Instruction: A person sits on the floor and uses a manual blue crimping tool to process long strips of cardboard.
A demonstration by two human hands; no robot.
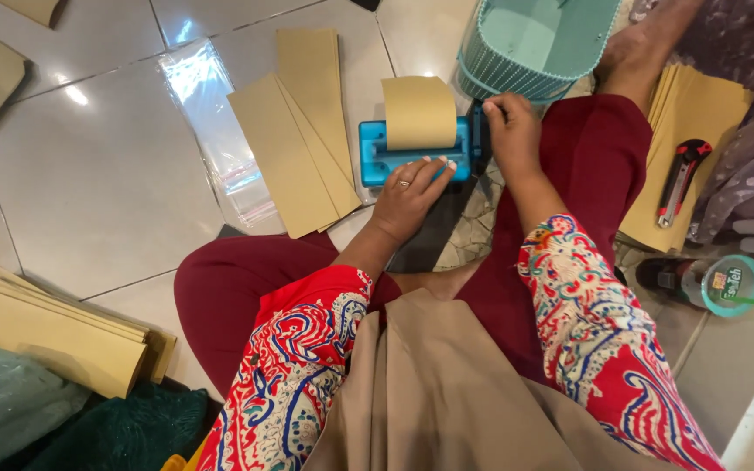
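— What takes up the most room down there?
— The tiled floor (pixel 106 174), and on it a fan of long tan paper strips (pixel 294 148) beside a clear plastic sleeve (pixel 220 131). A thick stack of tan sheets (pixel 54 336) lies at the lower left, another stack (pixel 700 113) at the right with a red and black utility knife (pixel 681 179) on top.
— And the teal thing?
— A ribbed teal basket (pixel 534 44), just behind the blue roller machine (pixel 412 148).
— Where is the machine relative to the hands?
— Directly under them. The left hand (pixel 410 194) lies flat, fingers spread, pressing on its front edge. The right hand (pixel 510 126) is closed around the dark crank at the machine's right end.
— Anything in it?
— A curled tan sheet (pixel 419 112) stands up out of the rollers, just above the left hand's fingertips.
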